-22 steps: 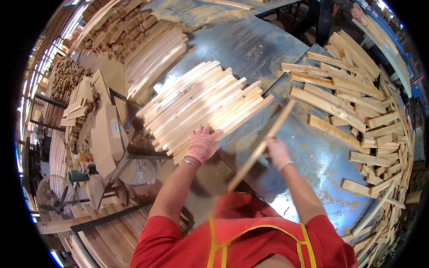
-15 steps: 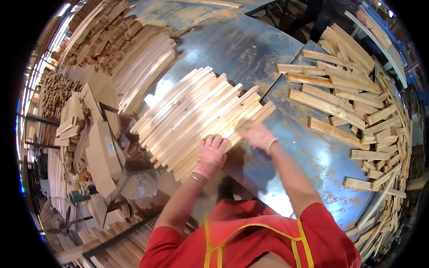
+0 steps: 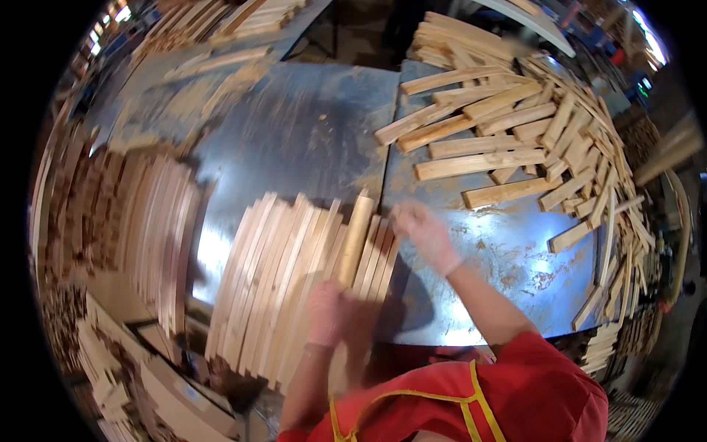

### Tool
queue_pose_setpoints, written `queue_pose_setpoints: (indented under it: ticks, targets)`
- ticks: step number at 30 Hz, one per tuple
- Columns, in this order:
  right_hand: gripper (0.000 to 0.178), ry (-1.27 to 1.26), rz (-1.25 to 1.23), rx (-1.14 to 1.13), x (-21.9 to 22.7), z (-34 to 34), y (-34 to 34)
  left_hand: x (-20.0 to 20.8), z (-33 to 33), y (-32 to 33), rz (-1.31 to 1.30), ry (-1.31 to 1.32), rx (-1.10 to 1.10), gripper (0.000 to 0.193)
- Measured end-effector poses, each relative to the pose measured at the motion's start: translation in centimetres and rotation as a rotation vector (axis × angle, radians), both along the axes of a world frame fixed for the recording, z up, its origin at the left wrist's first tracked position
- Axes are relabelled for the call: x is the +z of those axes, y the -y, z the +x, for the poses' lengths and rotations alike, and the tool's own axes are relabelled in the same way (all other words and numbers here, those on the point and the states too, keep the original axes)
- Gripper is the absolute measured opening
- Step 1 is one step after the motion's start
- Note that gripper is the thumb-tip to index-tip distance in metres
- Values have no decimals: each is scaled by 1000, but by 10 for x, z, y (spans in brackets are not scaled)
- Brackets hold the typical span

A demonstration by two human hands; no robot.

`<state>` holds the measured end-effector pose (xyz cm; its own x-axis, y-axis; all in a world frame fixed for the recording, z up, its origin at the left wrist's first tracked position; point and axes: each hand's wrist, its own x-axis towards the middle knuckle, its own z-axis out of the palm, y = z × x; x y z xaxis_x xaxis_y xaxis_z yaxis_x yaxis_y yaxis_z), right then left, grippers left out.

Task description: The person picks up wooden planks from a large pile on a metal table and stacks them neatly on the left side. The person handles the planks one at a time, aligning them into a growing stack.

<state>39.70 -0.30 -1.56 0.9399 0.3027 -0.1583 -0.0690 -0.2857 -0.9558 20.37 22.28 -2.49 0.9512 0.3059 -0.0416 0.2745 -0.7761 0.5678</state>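
Note:
My left hand (image 3: 329, 313), in a thin pale glove, is closed around the near end of a wooden strip (image 3: 356, 239). That strip is raised and tilted over a row of light wooden strips (image 3: 269, 287) lying side by side at the table's near edge. My right hand (image 3: 427, 237), also gloved, is over the metal tabletop, just beyond the right end of the row. Motion blurs its fingers, so whether they grip anything is unclear.
A heap of loose wooden pieces (image 3: 508, 140) covers the right side of the metal table (image 3: 294, 125). Stacked strips (image 3: 158, 228) stand at the left. Cardboard (image 3: 188, 398) lies at the lower left, and more boards (image 3: 254, 18) rest at the far left.
My view has turned to the right. The left hand, earlier lying on the row, now holds up one strip. My right hand has moved off the row's right end.

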Motion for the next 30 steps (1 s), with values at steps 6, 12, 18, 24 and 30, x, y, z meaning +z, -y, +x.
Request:
queue_pose_setpoints:
  ticks: [6, 12, 18, 24, 30]
  targets:
    - [85, -357, -237, 46, -3, -130, -23, 72, 53, -108, -235, -99, 284, 29]
    - [75, -385, 12, 462, -23, -92, -34, 47, 81, -92, 558, 146, 194, 49]
    - [66, -29, 160, -51, -29, 55, 99, 33, 235, 65, 265, 262, -333, 54]
    - [70, -430, 643, -642, -49, 150, 157, -18, 419, 113, 387, 187, -269, 65]
    - [65, -590, 1115, -800, -63, 159, 183, -28, 463, 157, 409, -145, -135, 97]
